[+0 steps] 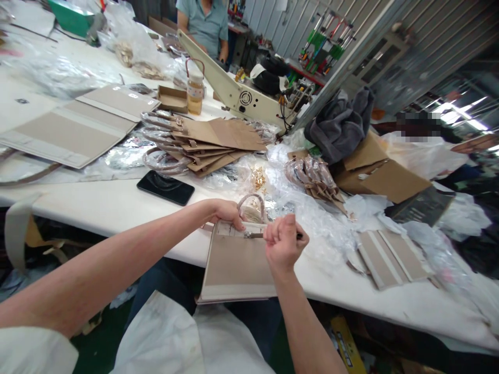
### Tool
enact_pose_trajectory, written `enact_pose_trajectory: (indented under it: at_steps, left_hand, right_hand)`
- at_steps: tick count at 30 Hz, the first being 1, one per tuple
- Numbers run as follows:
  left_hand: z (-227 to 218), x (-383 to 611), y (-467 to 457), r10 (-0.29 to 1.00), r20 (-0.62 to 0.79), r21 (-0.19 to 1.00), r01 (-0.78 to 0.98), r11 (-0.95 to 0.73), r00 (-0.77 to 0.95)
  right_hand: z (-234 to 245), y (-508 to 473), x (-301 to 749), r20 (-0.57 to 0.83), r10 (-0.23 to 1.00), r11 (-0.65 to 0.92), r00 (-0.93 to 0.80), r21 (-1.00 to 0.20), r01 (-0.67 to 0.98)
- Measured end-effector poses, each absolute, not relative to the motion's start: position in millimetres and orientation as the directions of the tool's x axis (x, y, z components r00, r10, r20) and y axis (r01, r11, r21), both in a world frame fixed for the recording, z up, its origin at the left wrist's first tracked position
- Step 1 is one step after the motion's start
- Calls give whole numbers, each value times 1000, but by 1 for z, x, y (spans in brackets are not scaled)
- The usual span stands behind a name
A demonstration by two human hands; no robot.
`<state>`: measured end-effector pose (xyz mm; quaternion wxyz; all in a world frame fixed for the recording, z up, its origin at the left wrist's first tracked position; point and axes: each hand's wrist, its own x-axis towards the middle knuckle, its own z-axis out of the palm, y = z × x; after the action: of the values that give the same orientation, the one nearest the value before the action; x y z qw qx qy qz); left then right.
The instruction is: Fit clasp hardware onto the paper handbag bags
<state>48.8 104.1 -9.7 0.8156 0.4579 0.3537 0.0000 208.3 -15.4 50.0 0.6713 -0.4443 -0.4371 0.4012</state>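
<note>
Lower centre, right hand [284,240] clenched round a slim tool [256,235], apparently working the panel [239,262]. Left hand [229,212] half-curled on its edge; steadiness looks needed.

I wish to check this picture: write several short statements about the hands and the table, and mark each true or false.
1. The right hand is curled around a thin brown item with a metallic end. True.
2. The left hand rests on the dark grey cloth. False: it is at the upper edge of the flat beige panel.
3. The black rectangular phone lies on the white table. True.
4. The clear jar of amber liquid lies on its side. False: it stands upright.
</note>
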Motion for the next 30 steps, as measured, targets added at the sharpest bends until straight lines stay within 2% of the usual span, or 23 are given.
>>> enact_pose_trajectory:
  at_steps: [2,8,10,14,16,18,20,23,25,30]
  left_hand:
    - [-10,50,104,318,-599,733,343,588,735]
    - [-13,53,103,363,-589,753,327,571,723]
    - [-13,51,101,370,-561,770,303,561,741]
    - [-13,43,99,368,-438,825,205,526,820]
    - [-13,42,100,366,-446,816,204,540,817]
    - [-12,43,102,352,-488,789,230,570,799]
    - [-11,45,104,323,-527,763,270,587,786]
    - [-9,48,107,317,-561,742,294,602,765]
    - [-8,48,107,329,-574,733,291,614,750]
    - [-11,46,103,374,-537,770,260,582,756]
  right_hand:
    - [58,-9,205,221,926,292,307,-933,-208]
    - [59,15,196,51,961,120,271,-962,-244]
    - [54,37,193,-47,958,22,284,-972,-234]
    - [46,81,190,-353,895,-294,273,-927,-234]
    - [49,84,192,-401,887,-348,230,-906,-240]
    - [55,70,195,-291,935,-235,201,-936,-263]
    - [62,45,198,-72,972,-6,225,-959,-282]
    - [67,11,198,191,942,261,275,-934,-243]
    - [63,-1,195,248,933,302,261,-935,-189]
    - [49,1,187,260,930,296,261,-949,-111]
